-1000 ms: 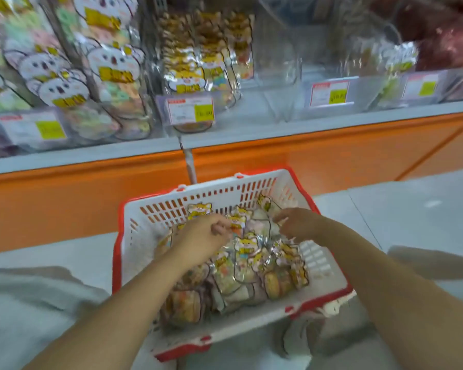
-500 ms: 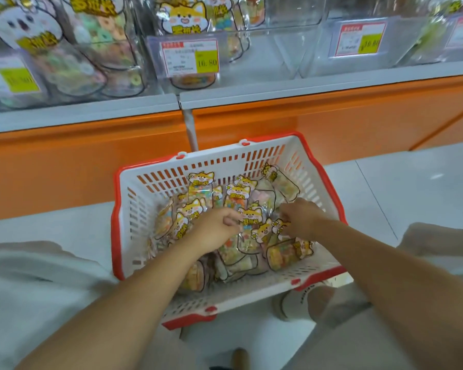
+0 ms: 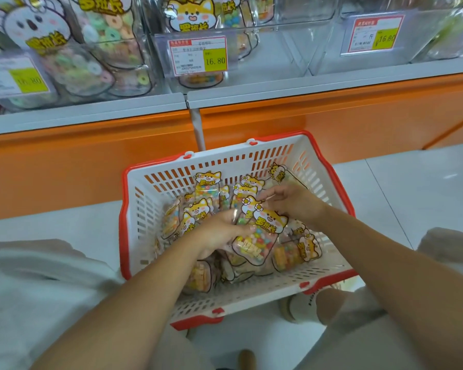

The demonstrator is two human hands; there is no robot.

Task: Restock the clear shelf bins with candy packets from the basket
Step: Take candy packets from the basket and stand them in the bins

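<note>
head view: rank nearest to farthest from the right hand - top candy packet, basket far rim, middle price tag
1. top candy packet, at the right hand
2. basket far rim, just beyond the hand
3. middle price tag, up on the shelf

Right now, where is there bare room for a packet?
Bare: middle clear bin floor, right of its price tag; basket mesh along the right wall. Crowded: left bin, and the packet pile under left hand and right hand.
</note>
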